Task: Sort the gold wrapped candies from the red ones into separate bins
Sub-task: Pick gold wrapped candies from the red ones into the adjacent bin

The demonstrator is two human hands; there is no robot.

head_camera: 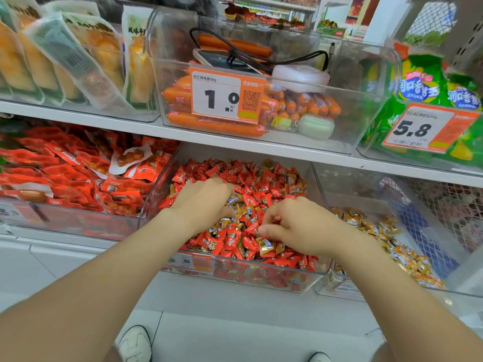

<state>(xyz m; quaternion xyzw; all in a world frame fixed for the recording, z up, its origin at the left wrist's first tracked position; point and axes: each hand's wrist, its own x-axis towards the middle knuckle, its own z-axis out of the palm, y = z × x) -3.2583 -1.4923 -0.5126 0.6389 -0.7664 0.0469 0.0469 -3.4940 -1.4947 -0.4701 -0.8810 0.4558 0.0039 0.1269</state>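
— What could slip?
— A scooped handful may carry red candies (232,239) with the gold candies (265,245) into the gold bin (347,290).
— And the hands?
— Left hand (206,202) and right hand (295,227) curl into the mixed bin (261,279); what they grip, I cannot tell. Gold lies between them, and its bin is just right of the right hand.

Bare L hand (202,202), bare R hand (300,226), white sneakers (136,344) w/ dark trim
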